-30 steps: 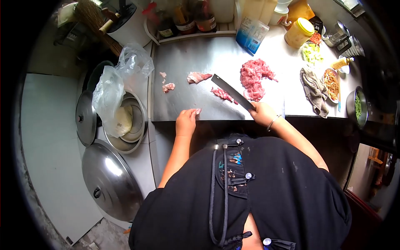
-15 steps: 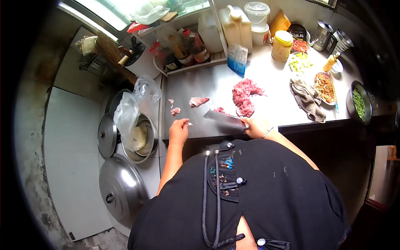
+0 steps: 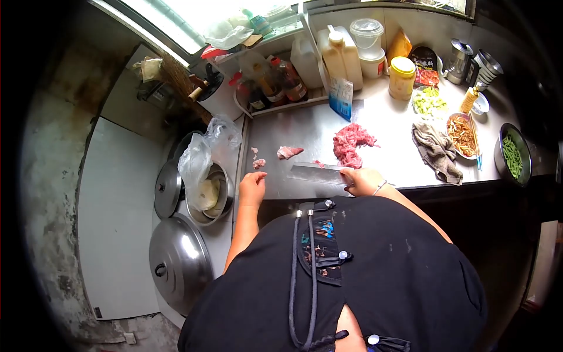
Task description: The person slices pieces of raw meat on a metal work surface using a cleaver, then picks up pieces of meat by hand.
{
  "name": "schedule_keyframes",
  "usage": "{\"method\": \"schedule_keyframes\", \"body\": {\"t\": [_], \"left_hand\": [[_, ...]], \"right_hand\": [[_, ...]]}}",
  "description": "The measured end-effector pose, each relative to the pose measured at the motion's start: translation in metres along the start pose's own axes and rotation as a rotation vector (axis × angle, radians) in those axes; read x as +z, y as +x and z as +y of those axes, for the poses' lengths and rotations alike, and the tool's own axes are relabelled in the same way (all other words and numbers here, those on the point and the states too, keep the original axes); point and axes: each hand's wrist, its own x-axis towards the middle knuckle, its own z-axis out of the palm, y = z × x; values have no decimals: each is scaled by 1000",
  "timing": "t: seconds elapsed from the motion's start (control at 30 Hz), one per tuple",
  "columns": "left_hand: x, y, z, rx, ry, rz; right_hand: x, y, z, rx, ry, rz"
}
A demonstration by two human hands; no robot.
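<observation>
My right hand [image 3: 362, 182] grips a cleaver [image 3: 316, 172] by its handle. The broad blade lies across the metal board [image 3: 272, 130], pointing left. A pile of sliced raw meat [image 3: 352, 144] is just beyond the handle, and a small scrap of meat shows behind the blade. At the board's left front edge, my left hand [image 3: 252, 189] has its fingers drawn together; anything between them is too small to make out. Beyond it lie a chunk of meat [image 3: 289, 152] and small fatty scraps [image 3: 258, 163].
Left of the board stand a steel pot [image 3: 221, 202] with a plastic bag and a large lid [image 3: 179, 264]. Behind is a rack of bottles [image 3: 287, 79]. To the right are a cloth [image 3: 435, 149], a plate of shredded food [image 3: 461, 136] and a bowl of green beans [image 3: 512, 157].
The view has shifted, so the counter sits further right and lower. The blade has turned to lie more level. A small white bit seen by my left fingertips no longer shows.
</observation>
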Motion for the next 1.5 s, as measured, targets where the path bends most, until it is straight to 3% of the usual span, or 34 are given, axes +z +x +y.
{"method": "schedule_keyframes", "body": {"t": [0.07, 0.2, 0.37, 0.47, 0.83, 1.0, 1.2, 1.43, 1.5], "left_hand": [[1, 7, -7, 35, 13, 27], [11, 3, -19, -61, -16, -55], [35, -22, -46, -173, -82, -176], [43, -34, -55, -220, -66, -247], [53, -77, -78, -392, -99, -390], [58, -95, -80, -532, -115, -508], [67, -104, -78, -561, -148, -554], [60, -77, -48, -428, -67, -394], [59, -61, -37, -325, -83, -193]], "right_hand": [[-2, -1, -2, 15, -5, -3], [14, -11, 3, 53, 8, 39], [16, -20, -5, 228, -52, -68], [27, -24, -4, 209, -73, 9], [35, -13, -16, 380, 19, -88], [46, -14, -3, 336, -11, -41], [42, -8, 1, 272, -44, -63], [21, -2, -13, 184, -191, -84], [17, -3, -11, 182, -113, -151]]}}
